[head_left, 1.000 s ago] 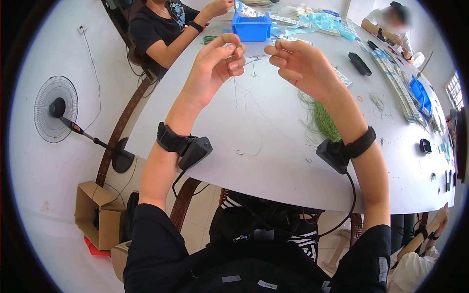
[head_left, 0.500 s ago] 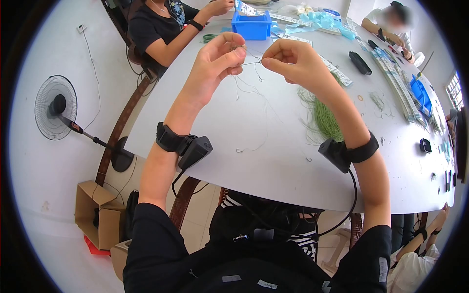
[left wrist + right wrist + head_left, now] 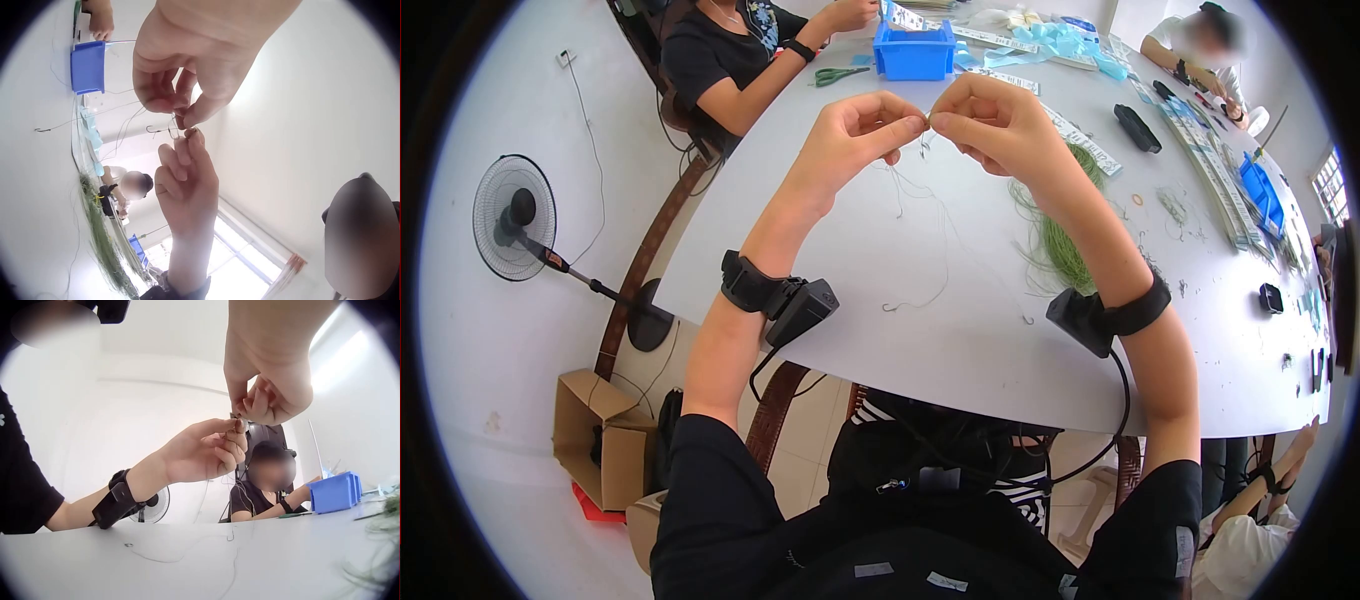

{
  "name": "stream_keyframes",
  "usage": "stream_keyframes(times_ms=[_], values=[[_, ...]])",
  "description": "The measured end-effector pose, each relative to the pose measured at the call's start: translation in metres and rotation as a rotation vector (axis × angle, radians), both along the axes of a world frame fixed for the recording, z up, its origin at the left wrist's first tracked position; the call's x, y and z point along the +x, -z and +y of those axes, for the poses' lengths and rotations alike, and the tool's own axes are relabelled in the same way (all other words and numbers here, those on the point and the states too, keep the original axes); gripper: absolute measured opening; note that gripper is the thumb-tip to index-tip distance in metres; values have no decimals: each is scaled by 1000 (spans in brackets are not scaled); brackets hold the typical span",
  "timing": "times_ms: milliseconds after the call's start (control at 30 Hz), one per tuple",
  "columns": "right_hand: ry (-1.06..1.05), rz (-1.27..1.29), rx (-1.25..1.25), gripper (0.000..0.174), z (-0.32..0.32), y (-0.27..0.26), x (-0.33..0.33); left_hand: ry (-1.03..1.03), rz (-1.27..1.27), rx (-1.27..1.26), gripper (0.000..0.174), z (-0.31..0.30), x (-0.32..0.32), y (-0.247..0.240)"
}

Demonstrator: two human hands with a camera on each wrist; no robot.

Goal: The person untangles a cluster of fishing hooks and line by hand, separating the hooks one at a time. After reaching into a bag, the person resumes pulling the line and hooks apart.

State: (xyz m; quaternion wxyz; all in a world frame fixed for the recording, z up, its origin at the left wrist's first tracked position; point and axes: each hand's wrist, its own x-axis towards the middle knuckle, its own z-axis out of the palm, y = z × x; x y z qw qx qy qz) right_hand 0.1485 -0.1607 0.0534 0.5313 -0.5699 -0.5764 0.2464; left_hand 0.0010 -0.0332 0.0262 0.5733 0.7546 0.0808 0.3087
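Observation:
Above the table, my left hand (image 3: pixel 860 130) and right hand (image 3: pixel 990 125) meet at their fingertips. Thumb and forefinger of each pinch thin fishing line at one spot. In the left wrist view small fishing hooks (image 3: pixel 154 130) dangle beside the joined fingertips, with fine line (image 3: pixel 122 134) trailing away from them. The exact spot where the line is pinched is hidden by the fingers. More line loops down to the white table (image 3: pixel 940 370), where one hook (image 3: pixel 890 308) lies left of centre and another hook (image 3: pixel 1028 320) near my right wrist.
A bundle of green line (image 3: pixel 1068 245) lies by my right forearm. Beyond my hands are a blue bin (image 3: pixel 914 58), green-handled scissors (image 3: pixel 838 75) and printed strips (image 3: pixel 1082 140). A black case (image 3: pixel 1137 130) is at the right. Other people sit around the table.
My hands were apart, the right with its fingers spread; then the right pinched line near a hook. Now both sets of fingertips have come together, and the scissors show beyond the left hand.

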Motion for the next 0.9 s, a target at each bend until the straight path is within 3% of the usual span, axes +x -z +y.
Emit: stream_keyframes(times_ms=[333, 900], values=[[-181, 357, -93, 14, 3, 12, 5, -16, 16, 9, 22, -3, 0, -2], [-71, 418, -42, 16, 6, 22, -2, 7, 69, 74, 20, -3, -1, -1]])
